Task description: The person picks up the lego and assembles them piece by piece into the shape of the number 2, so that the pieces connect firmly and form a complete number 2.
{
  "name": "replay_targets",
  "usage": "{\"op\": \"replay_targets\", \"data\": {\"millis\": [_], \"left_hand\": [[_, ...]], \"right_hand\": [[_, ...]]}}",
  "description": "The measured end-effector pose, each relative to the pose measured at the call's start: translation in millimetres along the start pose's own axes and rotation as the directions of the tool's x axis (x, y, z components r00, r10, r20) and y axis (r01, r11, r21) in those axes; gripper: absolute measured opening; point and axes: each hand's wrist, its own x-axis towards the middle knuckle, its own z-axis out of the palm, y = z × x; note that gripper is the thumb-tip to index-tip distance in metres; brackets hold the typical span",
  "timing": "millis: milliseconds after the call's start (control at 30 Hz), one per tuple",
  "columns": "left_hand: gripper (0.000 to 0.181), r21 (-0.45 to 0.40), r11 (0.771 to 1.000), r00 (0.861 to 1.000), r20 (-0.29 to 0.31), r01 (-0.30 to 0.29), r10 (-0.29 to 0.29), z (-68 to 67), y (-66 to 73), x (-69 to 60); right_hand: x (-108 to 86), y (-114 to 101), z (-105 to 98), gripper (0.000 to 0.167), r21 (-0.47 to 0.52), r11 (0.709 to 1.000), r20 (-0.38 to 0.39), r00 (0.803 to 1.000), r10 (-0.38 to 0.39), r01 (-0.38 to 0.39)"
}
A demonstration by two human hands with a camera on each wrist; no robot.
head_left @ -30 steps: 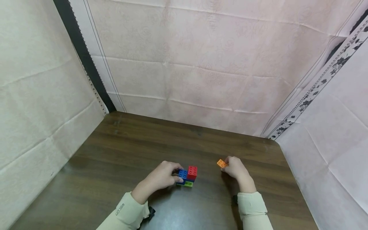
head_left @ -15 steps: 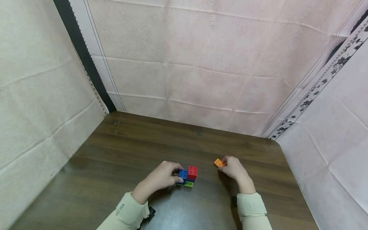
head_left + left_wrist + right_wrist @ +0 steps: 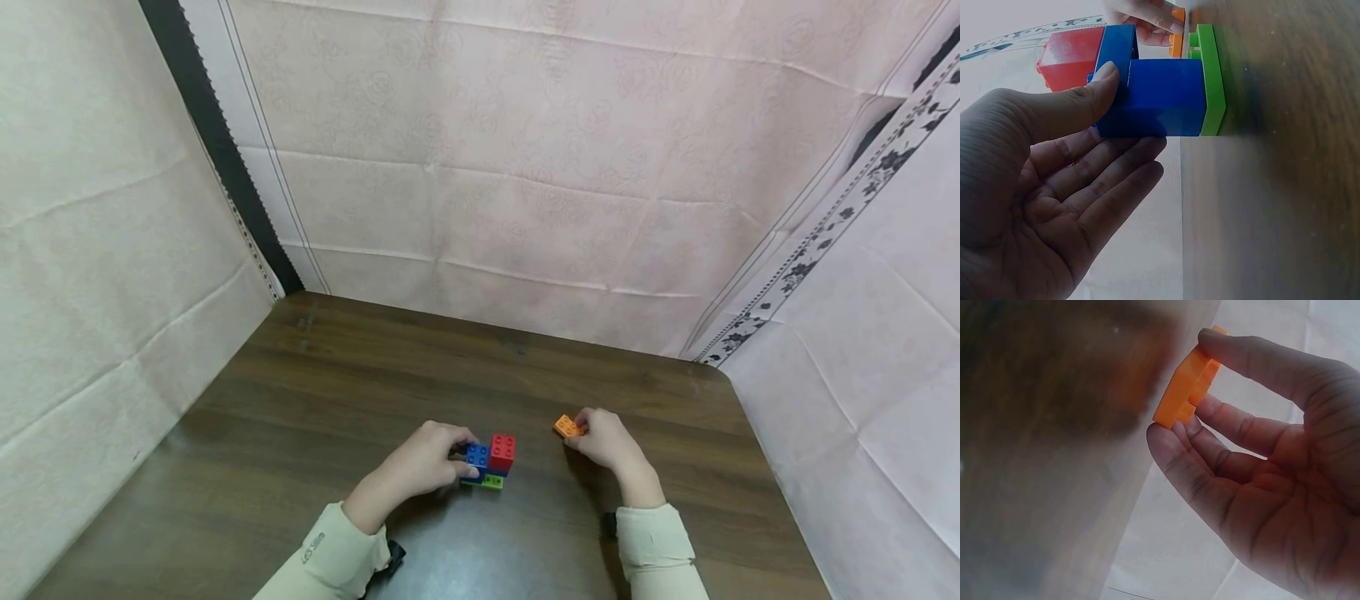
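Note:
My left hand (image 3: 422,460) grips a small stack of toy building bricks, with the thumb and fingers on opposite sides of it. The stack has a thin green brick (image 3: 1211,81) at the bottom and a blue brick (image 3: 1166,94) on that. A second blue brick (image 3: 1116,47) lies across the top, jutting out beneath a red brick (image 3: 1072,55). To the right of the stack, my right hand (image 3: 609,438) pinches a thin orange brick (image 3: 1188,384), studs toward the palm. Whether the orange brick touches the table cannot be told.
Both hands work over a dark brown wooden table (image 3: 360,375). Pale cloth (image 3: 525,167) hangs along its back edge, with more cloth (image 3: 90,275) at the left and right sides. Black wrist straps (image 3: 392,554) show at the cuffs.
My right hand has slid a little to the left with the orange brick, toward the stack. The left hand and the stack stay practically where they were.

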Motion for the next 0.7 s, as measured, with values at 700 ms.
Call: {"op": "replay_targets", "data": {"millis": [700], "left_hand": [[0.032, -0.009, 1.000, 1.000, 0.004, 0.004, -0.004, -0.3, 0.3, -1.0]], "right_hand": [[-0.5, -5.6, 0.8, 0.027, 0.055, 0.998, 0.018, 1.000, -0.007, 0.006]]}}
